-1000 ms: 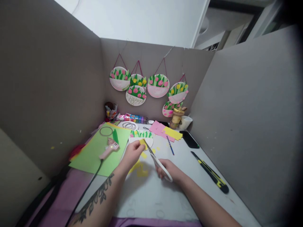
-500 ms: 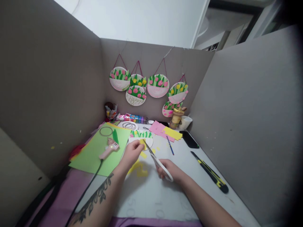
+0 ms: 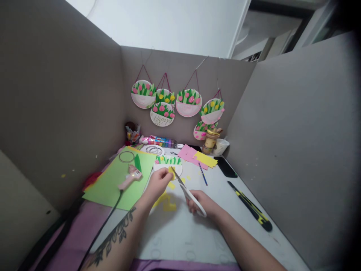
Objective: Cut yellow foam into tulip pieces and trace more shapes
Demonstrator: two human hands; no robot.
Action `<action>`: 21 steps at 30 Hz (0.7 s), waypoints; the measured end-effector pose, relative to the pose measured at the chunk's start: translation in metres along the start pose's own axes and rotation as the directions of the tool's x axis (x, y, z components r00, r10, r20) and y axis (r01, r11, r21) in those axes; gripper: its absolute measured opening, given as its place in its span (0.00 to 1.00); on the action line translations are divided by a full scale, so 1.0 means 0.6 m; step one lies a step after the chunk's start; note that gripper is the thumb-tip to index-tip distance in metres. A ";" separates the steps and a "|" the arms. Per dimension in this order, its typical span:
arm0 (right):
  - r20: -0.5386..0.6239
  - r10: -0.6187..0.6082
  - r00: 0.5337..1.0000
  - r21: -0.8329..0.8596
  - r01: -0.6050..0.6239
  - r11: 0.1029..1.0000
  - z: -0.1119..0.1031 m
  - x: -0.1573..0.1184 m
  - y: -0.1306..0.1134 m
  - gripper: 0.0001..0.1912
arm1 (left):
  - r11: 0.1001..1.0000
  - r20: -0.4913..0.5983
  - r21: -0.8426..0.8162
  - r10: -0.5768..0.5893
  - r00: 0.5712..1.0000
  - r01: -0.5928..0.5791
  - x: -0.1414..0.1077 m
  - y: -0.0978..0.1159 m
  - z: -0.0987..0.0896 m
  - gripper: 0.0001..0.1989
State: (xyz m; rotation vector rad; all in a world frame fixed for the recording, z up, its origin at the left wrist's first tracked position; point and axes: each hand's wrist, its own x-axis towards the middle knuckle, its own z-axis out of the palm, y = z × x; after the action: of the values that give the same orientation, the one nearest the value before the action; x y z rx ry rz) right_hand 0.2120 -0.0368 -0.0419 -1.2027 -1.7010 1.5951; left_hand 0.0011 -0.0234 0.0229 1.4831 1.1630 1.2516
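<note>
The small piece of yellow paper (image 3: 171, 173) is flat and bright, roughly squarish as far as it shows, part of it hidden by fingers; the scissors (image 3: 186, 191) have slim grey blades and white handles; the paper sits pinched between the thumb and fingers of the left hand (image 3: 160, 181), at the fingertips – just above the white plate with green leaves (image 3: 162, 166); the right hand (image 3: 200, 200) grips the scissors by the handles, their blades pointing up and leftward to the paper's edge, though whether they bite into it I cannot tell; yellow scraps (image 3: 169, 206) lie below the hands on the white tabletop (image 3: 183, 233), whose faint near-edge markings look like 50 and 10; on the back wall, one hanging plate (image 3: 162, 119) reads HAPPY – the line beneath it is too small to make out; lettering on the colourful packets (image 3: 160, 141) is also unreadable
</note>
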 end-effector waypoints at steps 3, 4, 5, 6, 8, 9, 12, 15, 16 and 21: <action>0.005 0.002 1.000 -0.008 -0.002 1.000 -0.002 0.001 0.003 0.08 | 1.000 -0.004 -0.008 -0.002 1.000 0.002 -0.001 0.002 -0.001 0.08; 0.003 0.000 1.000 -0.017 0.000 1.000 -0.003 0.001 0.003 0.07 | 1.000 -0.005 -0.006 -0.002 1.000 0.002 -0.001 0.003 -0.001 0.08; 0.002 -0.001 1.000 -0.023 0.001 1.000 -0.003 0.001 0.003 0.07 | 1.000 -0.005 -0.004 -0.002 1.000 0.002 -0.001 0.003 -0.002 0.08; 0.004 -0.001 1.000 -0.023 0.001 1.000 -0.003 0.001 0.002 0.06 | 1.000 -0.004 -0.001 -0.003 1.000 0.003 -0.001 0.003 -0.002 0.08; 0.013 0.003 1.000 -0.012 -0.002 1.000 -0.003 0.001 0.000 0.06 | 1.000 -0.003 0.006 -0.007 1.000 0.007 -0.001 0.002 -0.002 0.09; 0.017 0.005 1.000 -0.004 -0.005 1.000 -0.003 0.002 0.000 0.05 | 1.000 -0.003 0.011 -0.008 1.000 0.008 0.000 0.001 -0.002 0.09; 0.018 0.008 1.000 -0.011 -0.008 1.000 -0.004 0.002 0.000 0.05 | 1.000 -0.013 0.026 -0.010 1.000 0.011 0.000 0.000 -0.003 0.09; 0.019 0.011 1.000 -0.036 -0.010 0.999 -0.006 0.002 0.005 0.05 | 1.000 -0.018 0.028 -0.003 1.000 0.004 0.001 -0.001 -0.004 0.09; 0.017 0.007 1.000 -0.038 -0.006 0.999 -0.007 0.002 0.006 0.05 | 1.000 -0.019 0.028 -0.001 1.000 0.002 0.001 -0.001 -0.004 0.08; 0.032 -0.015 0.999 -0.035 0.016 0.999 -0.008 -0.001 0.005 0.05 | 0.999 -0.030 0.034 0.009 1.000 -0.008 0.002 -0.004 -0.004 0.09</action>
State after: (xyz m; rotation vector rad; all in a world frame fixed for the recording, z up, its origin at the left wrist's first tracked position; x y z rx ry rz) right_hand 0.2172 -0.0350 -0.0441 -1.1839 -1.7606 1.5890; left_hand -0.0016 -0.0219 0.0209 1.5006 1.2045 1.2696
